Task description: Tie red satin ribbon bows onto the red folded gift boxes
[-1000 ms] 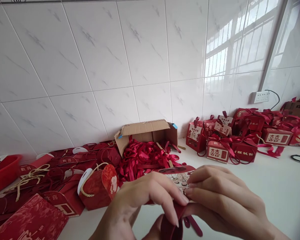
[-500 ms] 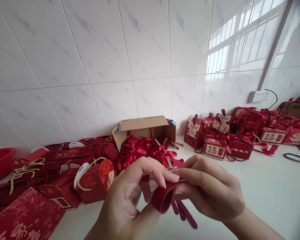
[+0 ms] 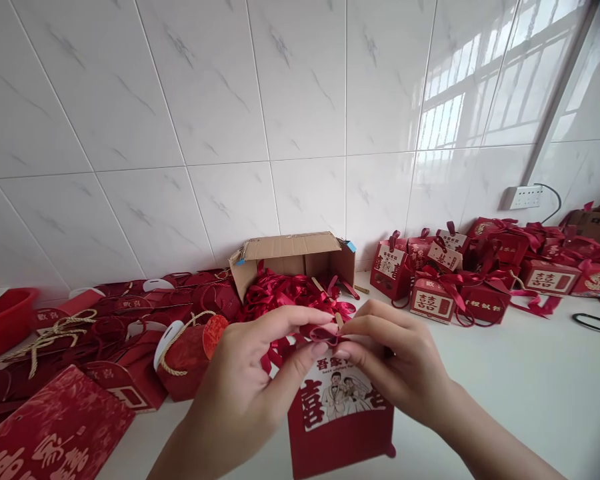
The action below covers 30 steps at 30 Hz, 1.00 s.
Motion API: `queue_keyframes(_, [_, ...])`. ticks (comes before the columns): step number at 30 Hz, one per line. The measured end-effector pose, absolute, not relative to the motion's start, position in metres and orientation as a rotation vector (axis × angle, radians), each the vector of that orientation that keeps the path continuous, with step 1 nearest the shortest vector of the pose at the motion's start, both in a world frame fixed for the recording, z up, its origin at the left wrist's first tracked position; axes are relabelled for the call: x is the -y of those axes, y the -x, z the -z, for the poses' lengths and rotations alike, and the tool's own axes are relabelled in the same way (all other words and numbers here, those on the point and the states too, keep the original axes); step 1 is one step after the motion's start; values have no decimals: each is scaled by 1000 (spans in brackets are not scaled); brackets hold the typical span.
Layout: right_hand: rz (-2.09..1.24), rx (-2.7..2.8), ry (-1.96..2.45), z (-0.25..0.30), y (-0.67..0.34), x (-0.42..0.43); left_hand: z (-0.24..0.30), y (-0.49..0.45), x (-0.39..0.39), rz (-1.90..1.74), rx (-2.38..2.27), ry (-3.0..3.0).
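A small red gift box (image 3: 340,417) with a white printed panel showing a couple stands on the white counter (image 3: 530,380) right before me. My left hand (image 3: 260,380) and my right hand (image 3: 397,363) meet above its top. Both pinch a dark red ribbon (image 3: 325,333) at the box's handle, fingertips nearly touching. The ribbon is bunched into a small loop between my thumbs and forefingers.
An open cardboard carton (image 3: 295,257) spilling red ribbons (image 3: 290,297) lies against the tiled wall. Flat and part-folded red boxes (image 3: 130,333) with rope handles fill the left. Finished ribboned boxes (image 3: 460,280) crowd the back right. A black loop (image 3: 597,323) and a wall socket (image 3: 523,197) are at the right.
The red box was tipped with its opening toward me; it now stands upright with its printed face showing. My hands have risen to its top and pinch the ribbon there.
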State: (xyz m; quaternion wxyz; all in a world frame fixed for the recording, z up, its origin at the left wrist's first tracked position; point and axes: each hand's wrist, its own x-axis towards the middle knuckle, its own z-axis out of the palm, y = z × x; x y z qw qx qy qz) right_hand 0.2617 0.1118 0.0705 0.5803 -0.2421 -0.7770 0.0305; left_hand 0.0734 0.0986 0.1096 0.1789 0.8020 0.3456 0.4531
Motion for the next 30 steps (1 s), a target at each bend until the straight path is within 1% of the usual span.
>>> queue_keyframes(5, [-371, 1803, 667, -72, -259, -110, -108, -78, -103, -1305, -1071, -2273])
queue_keyframes(13, [-847, 1739, 938, -70, -256, -104, -103, -80, -107, -1343, -1054, -2183])
queue_keyframes(22, [-1075, 1662, 919, -70, -252, -103, -96, -90, -108, -1484, -969, -2260])
queue_keyframes(26, [-1112, 1630, 907, -68, -249, -102, -92, -96, -111, -1546, -956, -2342])
queue_keyframes(30, [-1156, 1563, 890, -67, -248, -101, -91, -100, -111, -1569, -932, -2300])
